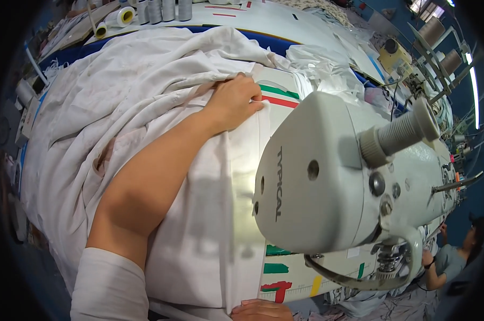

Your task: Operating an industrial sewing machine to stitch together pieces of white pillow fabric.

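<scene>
A large spread of white cloth [194,257] covers the left of the sewing table, heaped in loose folds farther back. Its straight edge runs beside the head of a white sewing machine [306,176]. Beyond the machine, my left hand [234,101] is closed on the cloth near this edge, fingers curled down. At the lower edge of the picture, my right hand [262,310] pinches the near end of the cloth edge; only part of this hand shows. The machine's needle area is hidden behind its head.
Coloured tape strips [276,267] mark the table by the machine. Grey thread cones [168,9] stand on a far table. Thin white material [327,67] is bunched behind the machine. At the right, a person [455,257] works nearby, below a thread stand [439,59].
</scene>
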{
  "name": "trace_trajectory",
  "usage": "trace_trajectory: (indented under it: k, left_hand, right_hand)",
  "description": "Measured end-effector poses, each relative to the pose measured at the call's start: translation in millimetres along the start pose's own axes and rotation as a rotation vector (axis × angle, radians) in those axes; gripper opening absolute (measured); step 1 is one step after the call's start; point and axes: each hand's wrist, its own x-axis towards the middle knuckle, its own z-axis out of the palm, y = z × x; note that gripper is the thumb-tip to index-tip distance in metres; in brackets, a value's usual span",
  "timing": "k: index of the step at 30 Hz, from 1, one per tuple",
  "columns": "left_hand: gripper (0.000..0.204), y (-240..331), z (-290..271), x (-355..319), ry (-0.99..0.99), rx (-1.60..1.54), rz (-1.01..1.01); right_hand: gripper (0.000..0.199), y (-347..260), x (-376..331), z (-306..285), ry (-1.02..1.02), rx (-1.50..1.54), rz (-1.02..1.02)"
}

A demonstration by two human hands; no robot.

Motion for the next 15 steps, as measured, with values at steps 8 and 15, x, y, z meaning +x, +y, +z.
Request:
trace_trajectory:
  k: [8, 15]
  left_hand:
    - [0.014, -24.7, -11.6, 45.4, 0.052, 0.042, 0.111]
    - [0.013, -41.2, -17.5, 75.1, 0.151, 0.245, 0.103]
  right_hand:
    - [0.018, 23.7, 47.6, -24.1, 0.056, -0.121, -0.039]
    - [0.02, 20.6, 64.1, -24.4, 0.072, -0.179, 0.106]
